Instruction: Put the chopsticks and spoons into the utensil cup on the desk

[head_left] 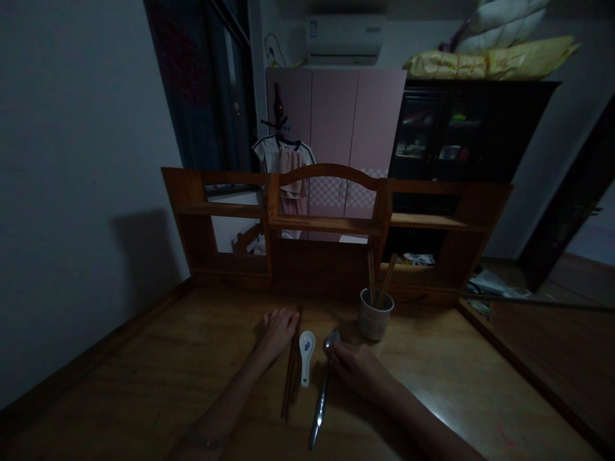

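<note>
Two dark brown chopsticks (289,384) lie side by side on the wooden table, pointing away from me. Beside their far ends rests my left hand (277,330), palm down and fingers loosely bent, its inner edge at the chopsticks. A white soup spoon (306,352) with a blue mark in its bowl lies just right of them. Farther right is a long metal spoon (321,410), its bowl pointing away. My right hand (358,368) has its fingers closed at the metal spoon's neck, just below the bowl; the fingertips are partly hidden.
A grey-white cup (375,320) with several wooden chopsticks (384,282) stands beyond my right hand. A wooden shelf unit (327,224) runs along the table's back edge. At left rises a white wall (86,192). The table's raised edge (523,378) runs along the right.
</note>
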A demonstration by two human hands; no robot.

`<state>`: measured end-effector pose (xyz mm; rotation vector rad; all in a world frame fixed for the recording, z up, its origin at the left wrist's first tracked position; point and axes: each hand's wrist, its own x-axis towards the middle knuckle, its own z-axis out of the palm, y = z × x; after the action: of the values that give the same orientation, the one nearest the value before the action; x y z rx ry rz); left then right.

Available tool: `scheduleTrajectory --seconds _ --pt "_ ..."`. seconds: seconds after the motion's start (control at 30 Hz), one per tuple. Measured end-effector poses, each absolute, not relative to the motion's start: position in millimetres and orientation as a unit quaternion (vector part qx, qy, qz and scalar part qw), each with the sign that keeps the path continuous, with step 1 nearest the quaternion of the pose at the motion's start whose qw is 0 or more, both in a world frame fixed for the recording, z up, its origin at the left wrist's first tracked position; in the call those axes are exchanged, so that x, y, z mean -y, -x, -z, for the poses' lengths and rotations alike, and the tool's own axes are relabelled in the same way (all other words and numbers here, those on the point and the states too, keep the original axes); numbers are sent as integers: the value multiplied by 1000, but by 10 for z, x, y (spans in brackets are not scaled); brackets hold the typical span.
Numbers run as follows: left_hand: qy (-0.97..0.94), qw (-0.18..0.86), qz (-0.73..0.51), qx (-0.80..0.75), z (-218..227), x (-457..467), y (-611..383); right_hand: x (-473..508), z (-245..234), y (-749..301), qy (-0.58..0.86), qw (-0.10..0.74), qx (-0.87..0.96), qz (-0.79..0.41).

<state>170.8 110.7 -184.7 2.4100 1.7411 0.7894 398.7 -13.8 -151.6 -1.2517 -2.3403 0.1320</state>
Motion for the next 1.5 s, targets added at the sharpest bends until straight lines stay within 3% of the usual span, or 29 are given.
scheduleTrajectory --seconds 0.8,1.5 --pt "-773 -24 -339 -535 1663 -1043 -1768 119 1518 -4001 462 226 855 -58" --pt "-832 -36 -181 -523 1645 -968 -1706 130 1530 -4002 451 240 859 -42"
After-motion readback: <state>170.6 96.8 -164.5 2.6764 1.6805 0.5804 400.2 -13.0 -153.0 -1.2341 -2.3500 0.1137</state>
